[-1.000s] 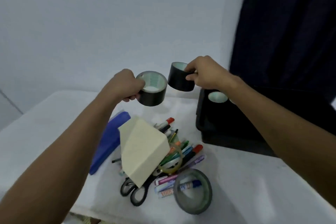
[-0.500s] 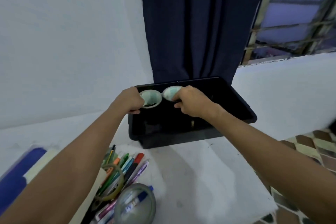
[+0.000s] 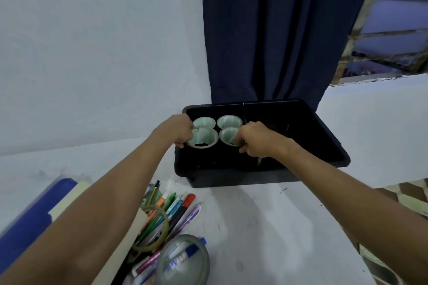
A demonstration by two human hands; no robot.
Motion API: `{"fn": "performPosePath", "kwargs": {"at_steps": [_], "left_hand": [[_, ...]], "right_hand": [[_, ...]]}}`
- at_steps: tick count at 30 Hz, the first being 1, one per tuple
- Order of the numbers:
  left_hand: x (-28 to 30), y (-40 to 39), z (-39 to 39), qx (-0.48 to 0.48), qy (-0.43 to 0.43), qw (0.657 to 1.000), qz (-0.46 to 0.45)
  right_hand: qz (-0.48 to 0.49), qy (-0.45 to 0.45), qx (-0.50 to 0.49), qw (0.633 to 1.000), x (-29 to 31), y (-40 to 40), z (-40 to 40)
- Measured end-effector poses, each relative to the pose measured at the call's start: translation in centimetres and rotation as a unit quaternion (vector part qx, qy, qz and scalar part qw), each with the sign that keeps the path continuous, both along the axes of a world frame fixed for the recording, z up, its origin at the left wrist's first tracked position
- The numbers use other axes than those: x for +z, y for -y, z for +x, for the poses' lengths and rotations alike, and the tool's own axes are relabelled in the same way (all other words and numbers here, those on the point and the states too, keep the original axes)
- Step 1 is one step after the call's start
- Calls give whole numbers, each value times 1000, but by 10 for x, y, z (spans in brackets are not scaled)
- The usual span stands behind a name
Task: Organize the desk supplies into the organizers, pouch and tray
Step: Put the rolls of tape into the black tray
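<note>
A black tray (image 3: pixel 324 132) stands at the table's far edge in front of a dark curtain. Inside its left part sit several black tape rolls with pale green cores, two at the back (image 3: pixel 203 122) (image 3: pixel 229 121) and two at the front. My left hand (image 3: pixel 178 131) grips the front left roll (image 3: pixel 206 137) at its rim. My right hand (image 3: pixel 256 137) holds the front right roll (image 3: pixel 228 135), fingers inside its core. Both held rolls are down inside the tray, beside the back pair.
On the white table near me lie a heap of pens and markers (image 3: pixel 171 213), a clear tape ring (image 3: pixel 154 229), a grey tape roll (image 3: pixel 183 261), a beige paper (image 3: pixel 69 199) and a blue pouch (image 3: pixel 27 220). The table's right edge drops to a tiled floor (image 3: pixel 393 194).
Both hands carried their black tape rolls from above the pen heap to the tray and lowered them into its left part. The view turned right toward the tray.
</note>
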State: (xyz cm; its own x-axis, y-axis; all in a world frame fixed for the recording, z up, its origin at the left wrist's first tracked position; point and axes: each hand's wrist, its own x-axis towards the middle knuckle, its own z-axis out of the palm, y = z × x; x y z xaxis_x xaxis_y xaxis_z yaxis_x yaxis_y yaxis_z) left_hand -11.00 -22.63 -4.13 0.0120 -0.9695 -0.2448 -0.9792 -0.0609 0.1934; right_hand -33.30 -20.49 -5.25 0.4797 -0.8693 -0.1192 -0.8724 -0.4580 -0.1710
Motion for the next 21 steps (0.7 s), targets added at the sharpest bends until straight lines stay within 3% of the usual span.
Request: {"fn": "performPosePath", "kwargs": {"at_steps": [10, 15, 18, 21], "left_hand": [[-40, -3, -15, -91, 232, 964, -92], [-46, -6, -22, -94, 177, 973, -116], [-47, -12, -28, -120, 92, 987, -46], [-51, -15, -28, -172, 124, 977, -2]], "right_hand": [[-7, -95, 44, 995, -25, 7, 6], [4, -87, 46, 995, -28, 11, 4], [3, -58, 48, 997, -33, 16, 6], [14, -56, 47, 997, -39, 19, 6]]}}
